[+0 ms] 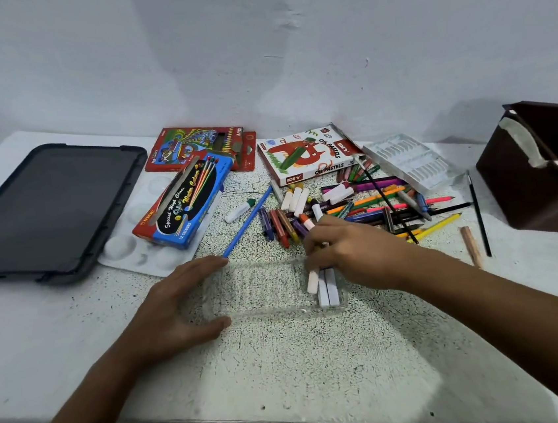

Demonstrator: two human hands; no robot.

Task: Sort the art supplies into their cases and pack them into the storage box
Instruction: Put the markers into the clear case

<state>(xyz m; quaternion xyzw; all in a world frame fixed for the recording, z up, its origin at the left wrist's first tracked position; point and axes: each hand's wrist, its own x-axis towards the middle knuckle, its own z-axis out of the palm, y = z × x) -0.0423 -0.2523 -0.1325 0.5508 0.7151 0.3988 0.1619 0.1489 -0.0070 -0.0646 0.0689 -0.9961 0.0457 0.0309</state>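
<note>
Head view:
- Clear plastic tray [260, 311]: lies flat near the middle of the speckled worktop [287, 365], towards its front edge.
- Left hand [174, 312]: fingers straight and slightly apart, thumb against the tray's near left corner and fingertips by its far left corner, bracing it.
- Right hand [351, 255]: over the tray's right end, fingers curled and pinched on a white paint tube [313, 281], which points down into the tray.
- Two more white tubes [328, 290]: side by side in the tray's right end, just beside the held tube.
- Loose pile of crayons, pencils and tubes [356, 206]: behind the right hand, centre right of the worktop.
- Blue brush handle [248, 223]: lies diagonally, its near end at the left fingertips.
- Oil pastels box [306, 158]: at the back edge, centre.
- Water colours box [184, 204]: back left, resting on a white palette [123, 248].
- Red colour pencil box [195, 147]: behind the water colours box.
- White ridged insert tray [410, 159]: back right.
- Dark lid [46, 208]: left edge.
- Brown storage box [539, 177]: right edge, open.
</note>
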